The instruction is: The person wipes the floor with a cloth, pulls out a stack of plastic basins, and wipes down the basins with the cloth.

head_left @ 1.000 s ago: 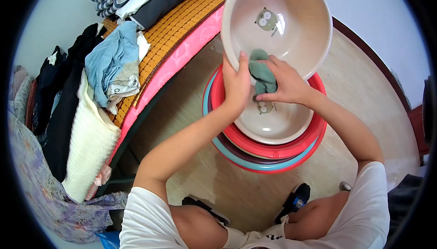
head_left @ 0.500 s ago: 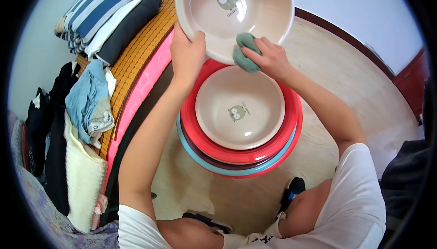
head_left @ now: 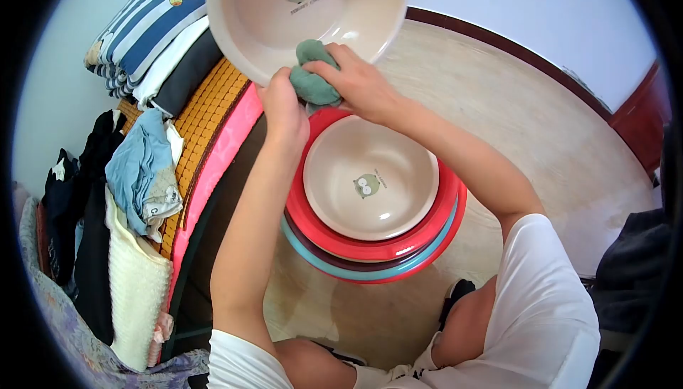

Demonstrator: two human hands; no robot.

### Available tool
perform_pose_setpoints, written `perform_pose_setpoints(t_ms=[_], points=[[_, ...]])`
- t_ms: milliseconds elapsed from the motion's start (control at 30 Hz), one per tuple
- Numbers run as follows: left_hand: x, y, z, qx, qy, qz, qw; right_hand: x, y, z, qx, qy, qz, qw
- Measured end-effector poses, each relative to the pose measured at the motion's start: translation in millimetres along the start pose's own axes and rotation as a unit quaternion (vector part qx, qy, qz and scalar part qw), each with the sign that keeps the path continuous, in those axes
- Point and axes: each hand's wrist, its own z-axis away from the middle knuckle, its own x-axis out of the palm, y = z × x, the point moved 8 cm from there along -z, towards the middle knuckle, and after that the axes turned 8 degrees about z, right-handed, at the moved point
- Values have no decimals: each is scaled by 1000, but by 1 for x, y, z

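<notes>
A beige basin (head_left: pixel 363 4) with an owl print is held up tilted at the top of the view. My left hand (head_left: pixel 283 104) grips its lower rim, closed on the edge. Beside it, my right hand (head_left: pixel 356 83) is closed round a green cloth (head_left: pixel 313 83), which lies against the basin's near rim. Below my hands, a smaller beige basin (head_left: pixel 334 197) with an owl print sits in a red basin (head_left: pixel 388 249). Under that are more nested basins, one with a light blue rim (head_left: pixel 341 273), stacked on the floor.
On the left is a bed with a woven mat (head_left: pixel 206 115) and pink edge. A striped pillow (head_left: pixel 153 19), a blue garment (head_left: pixel 139 165), a cream towel (head_left: pixel 139 282) and dark clothes (head_left: pixel 92 246) lie there. Dark fabric (head_left: pixel 633 268) is at the right.
The held basin and both hands have moved left and slightly apart from the stack in view. The green cloth has travelled along the rim, close to my left hand.
</notes>
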Motion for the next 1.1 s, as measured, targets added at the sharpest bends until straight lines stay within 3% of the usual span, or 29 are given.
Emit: perform_pose_setpoints(t_ms=[67, 167, 300, 367, 433, 500, 567, 633, 700, 767, 867, 900, 967, 1033, 1100], points=[[-1, 16, 3, 50, -27, -38, 998, 21, -3, 3, 49, -92, -180, 978], [-8, 14, 5, 34, -51, -56, 997, 39, 1, 4, 93, -70, -252, 961], [-13, 3, 29, 20, -56, -120, 991, 56, 16, 13, 119, -42, -169, 978], [0, 9, 52, 40, -91, -210, 973, 62, 17, 32, 209, -104, -212, 949], [-29, -2, 36, 53, -107, -230, 966, 69, 19, 55, 173, -145, -189, 956], [-52, -12, 29, -41, -83, -223, 970, 88, 20, 86, 56, -262, -82, 960], [-66, -14, 26, -82, -72, -232, 967, 92, 53, 114, 31, -262, -40, 964], [-70, -11, 22, -8, -124, -314, 941, 80, 87, 125, -48, -213, 132, 967], [-66, -13, 29, -27, -138, -336, 931, 60, 103, 113, -31, -176, 174, 968], [-45, -11, 55, -165, -74, -265, 947, 51, 106, 107, -14, -139, 217, 966], [-45, -16, 50, -178, -85, -266, 944, 69, 104, 118, 231, -207, 71, 948], [-48, -20, 48, -180, -86, -266, 943, 87, 95, 131, 271, -219, -5, 937], [-54, -26, 50, -187, -71, -256, 946, 122, 51, 150, 318, -279, -181, 888], [-62, -29, 52, -194, -56, -245, 948, 110, -6, 129, 285, -324, -290, 854], [-71, -33, 56, -243, -42, -218, 944, 99, -23, 119, 328, -268, -346, 837]])
